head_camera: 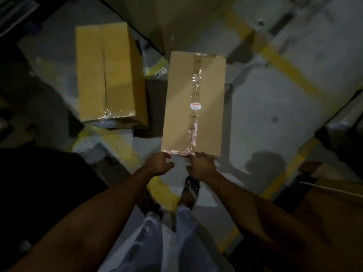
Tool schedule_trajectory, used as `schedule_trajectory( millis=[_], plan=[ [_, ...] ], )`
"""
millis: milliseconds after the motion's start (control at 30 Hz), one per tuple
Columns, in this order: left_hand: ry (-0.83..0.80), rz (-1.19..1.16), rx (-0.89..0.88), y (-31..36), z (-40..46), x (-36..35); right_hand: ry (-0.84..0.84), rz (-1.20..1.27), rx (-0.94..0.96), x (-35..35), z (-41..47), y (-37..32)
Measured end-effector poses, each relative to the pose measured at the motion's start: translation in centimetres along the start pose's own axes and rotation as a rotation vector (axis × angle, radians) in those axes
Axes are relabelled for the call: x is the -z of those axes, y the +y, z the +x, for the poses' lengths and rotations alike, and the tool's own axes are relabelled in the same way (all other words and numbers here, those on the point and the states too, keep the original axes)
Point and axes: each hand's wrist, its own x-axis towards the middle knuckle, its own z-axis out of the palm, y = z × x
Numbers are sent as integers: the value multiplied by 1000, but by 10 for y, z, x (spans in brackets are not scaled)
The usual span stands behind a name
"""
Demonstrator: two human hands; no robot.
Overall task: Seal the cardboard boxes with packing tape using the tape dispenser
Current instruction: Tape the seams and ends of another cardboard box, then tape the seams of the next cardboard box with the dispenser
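A tall brown cardboard box (180, 107) stands on the floor in front of me, with clear packing tape (194, 107) running down its middle seam and over its near edge. My left hand (158, 163) hovers at the box's near left corner, fingers loosely curled and holding nothing. My right hand (202, 164) is at the near edge where the tape ends, fingertips touching the box. A second cardboard box (107, 73) stands to the left, its centre seam bare, with tape across its near edge only. No tape dispenser is in view.
The grey concrete floor (265, 99) carries yellow painted lines (282, 65). Dark piles sit at the left edge and more cardboard (334, 195) lies at the right. My feet in sandals (191, 186) stand just below the hands.
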Motion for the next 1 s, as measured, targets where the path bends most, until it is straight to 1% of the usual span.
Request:
schedule_trajectory(
  millis=[100,200,233,300,400,533,633,700,800,900,1000],
  plan=[
    [41,-206,57,-18,-83,4,-46,-21,137,19,-51,-50],
    [125,-491,156,-58,-167,5,-88,32,293,31,-103,-111],
    [161,-565,179,-74,-193,6,-85,38,311,34,-118,-132],
    [263,-688,197,-108,-244,5,-47,61,330,34,-141,-174],
    [441,-850,176,-159,-316,3,38,60,420,33,-171,-253],
    [704,-874,89,-228,-420,9,103,-4,597,20,-216,-379],
    [861,-991,22,-290,-500,5,149,-91,729,-7,-250,-468],
    [921,-998,35,-339,-548,1,156,-147,799,-27,-273,-529],
    [989,-1043,124,-418,-612,1,177,-206,935,-48,-307,-623],
    [1131,-1031,186,-495,-667,10,165,-122,1001,-55,-335,-712],
    [1248,-1021,216,-562,-719,31,211,-58,1084,-56,-351,-796]
  ],
)
